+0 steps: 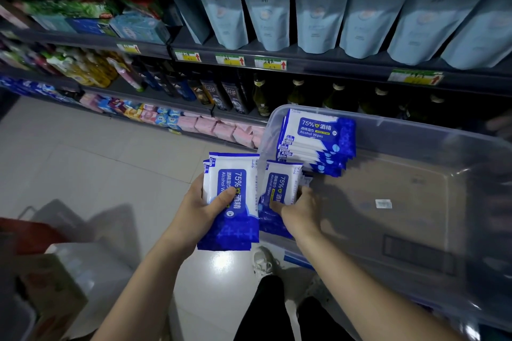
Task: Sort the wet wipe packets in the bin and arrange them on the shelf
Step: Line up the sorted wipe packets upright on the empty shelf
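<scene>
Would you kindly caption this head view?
Left hand holds wipe packets; right hand grips another packet inside clear bin.

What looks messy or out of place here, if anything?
Nothing looks spilled or torn. Only the pile of wipe packets in the far corner of the clear bin is untidy: it slumps against the wall, its packets fanned out of line.

Dim aisle with dark upper shelves (pixel 277 63), glare on the floor (pixel 221 260), blurred, bowed edges.
</scene>
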The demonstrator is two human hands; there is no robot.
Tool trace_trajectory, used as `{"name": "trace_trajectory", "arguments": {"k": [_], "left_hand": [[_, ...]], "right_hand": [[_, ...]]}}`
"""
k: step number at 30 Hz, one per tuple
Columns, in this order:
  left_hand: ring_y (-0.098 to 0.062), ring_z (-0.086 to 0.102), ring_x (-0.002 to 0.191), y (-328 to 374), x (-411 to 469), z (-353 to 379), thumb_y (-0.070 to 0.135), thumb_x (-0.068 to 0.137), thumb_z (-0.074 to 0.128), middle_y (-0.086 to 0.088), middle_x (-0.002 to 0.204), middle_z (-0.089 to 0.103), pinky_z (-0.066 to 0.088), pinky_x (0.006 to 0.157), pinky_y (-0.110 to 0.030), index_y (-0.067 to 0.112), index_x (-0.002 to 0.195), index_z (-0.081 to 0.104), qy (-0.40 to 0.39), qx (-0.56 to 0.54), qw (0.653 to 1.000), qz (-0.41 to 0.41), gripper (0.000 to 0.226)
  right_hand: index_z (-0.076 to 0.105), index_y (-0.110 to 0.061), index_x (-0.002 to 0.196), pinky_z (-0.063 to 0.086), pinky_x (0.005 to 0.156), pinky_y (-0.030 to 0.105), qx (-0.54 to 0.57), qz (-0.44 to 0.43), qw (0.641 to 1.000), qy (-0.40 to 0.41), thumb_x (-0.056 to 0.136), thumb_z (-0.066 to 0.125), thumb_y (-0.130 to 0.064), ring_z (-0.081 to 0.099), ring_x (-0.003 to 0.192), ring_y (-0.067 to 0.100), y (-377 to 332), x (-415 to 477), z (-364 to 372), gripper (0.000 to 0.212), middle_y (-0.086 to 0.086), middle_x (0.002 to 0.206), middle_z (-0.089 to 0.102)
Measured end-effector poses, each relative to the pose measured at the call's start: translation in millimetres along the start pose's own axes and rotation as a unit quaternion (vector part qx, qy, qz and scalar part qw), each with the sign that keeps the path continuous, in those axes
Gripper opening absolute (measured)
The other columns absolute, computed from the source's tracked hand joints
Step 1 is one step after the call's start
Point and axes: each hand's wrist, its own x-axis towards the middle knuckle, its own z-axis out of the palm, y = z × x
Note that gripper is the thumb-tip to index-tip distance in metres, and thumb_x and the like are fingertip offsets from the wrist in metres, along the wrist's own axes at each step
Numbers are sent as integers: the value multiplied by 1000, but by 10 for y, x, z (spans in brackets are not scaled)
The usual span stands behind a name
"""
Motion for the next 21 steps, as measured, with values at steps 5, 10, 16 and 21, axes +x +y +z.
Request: {"name": "trace_trajectory", "arguments": {"k": [5, 10, 16, 21], "left_hand": [[-26, 71, 83, 18, 56, -55, 35, 73, 67, -8, 101, 71, 58, 67, -38, 13, 114, 52, -13, 13, 1000, -1, 49], [-25, 71, 81, 96, 200, -136, 24, 86, 64, -8, 98, 71, 57, 60, -31, 12, 112, 52, -40, 21, 999, 5, 31], [-26, 72, 78, 334, 382, -239, 25, 87, 63, -9, 94, 73, 56, 56, -32, 11, 111, 54, -101, 39, 994, 34, 29], [-22, 72, 74, 581, 408, -73, 22, 86, 65, -7, 95, 72, 55, 52, -27, 20, 109, 55, -182, 64, 978, 80, 25]], "right_hand": [[39, -20, 104, 56, 80, 46, 110, 44, 992, -40, 65, 85, -20, 65, 93, 23, -84, -34, -42, 61, 5, 108, 64], [38, -21, 117, 53, 88, 44, 197, 64, 978, -39, 72, 76, 1, 60, 95, 19, -159, -81, -58, 62, -3, 102, 58], [54, -8, 111, 57, 73, 41, 298, 85, 951, 6, 75, 72, 1, 67, 88, 30, -140, -316, -308, 41, 12, 99, 68], [57, -4, 115, 56, 70, 41, 376, 69, 922, 66, 73, 72, 3, 69, 84, 33, 35, -771, -643, 46, 17, 100, 70]]}}
